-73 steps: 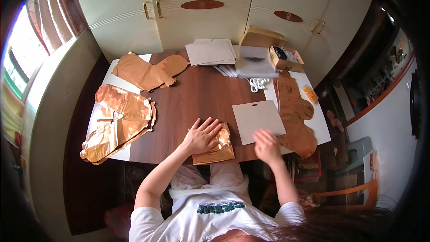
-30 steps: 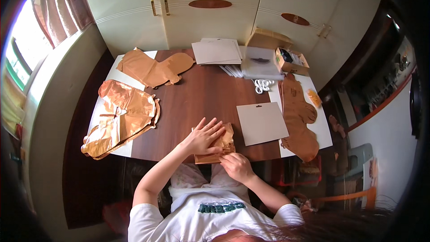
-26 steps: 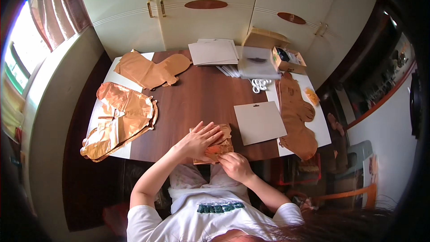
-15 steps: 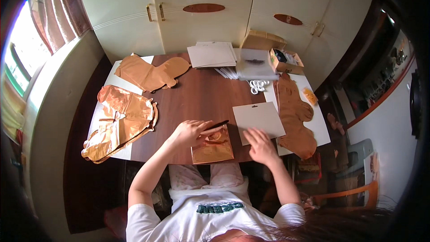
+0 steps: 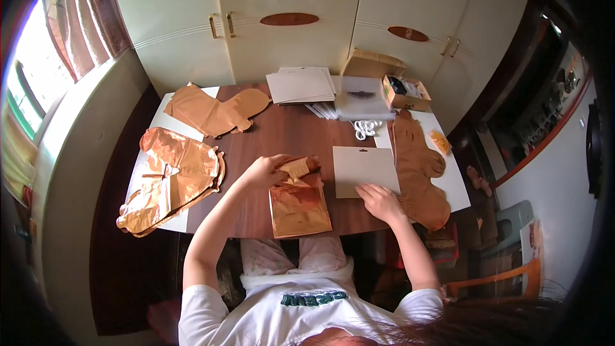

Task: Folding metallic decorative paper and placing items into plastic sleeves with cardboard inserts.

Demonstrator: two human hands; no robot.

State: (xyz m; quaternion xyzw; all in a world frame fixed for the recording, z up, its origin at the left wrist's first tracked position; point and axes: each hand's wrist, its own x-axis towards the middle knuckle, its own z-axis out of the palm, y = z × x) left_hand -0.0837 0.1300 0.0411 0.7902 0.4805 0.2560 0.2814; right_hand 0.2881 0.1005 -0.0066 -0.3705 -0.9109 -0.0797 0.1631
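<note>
A folded copper-coloured foil balloon [image 5: 300, 211] lies at the table's near edge, its far end raised in a crumpled flap. My left hand [image 5: 266, 170] grips that flap at its left side, fingers closed on the foil. To the right, a white card [image 5: 365, 170] with a small hanging slot lies flat on the table. My right hand [image 5: 379, 201] rests on the card's near right edge, fingers stretched out over it; its thumb is hard to make out.
Flat copper foil balloons lie at left [image 5: 179, 170], far left [image 5: 218, 109] and right [image 5: 419, 173]. Toward the back are a stack of white cards [image 5: 300, 84], clear plastic sleeves [image 5: 365, 99], white cord [image 5: 366, 129], a small box [image 5: 407, 93] and a yellow packet [image 5: 440, 141].
My left hand has moved away from me, and the foil's far end now rises as a flap. The white card has turned straighter, with my right hand at its near edge.
</note>
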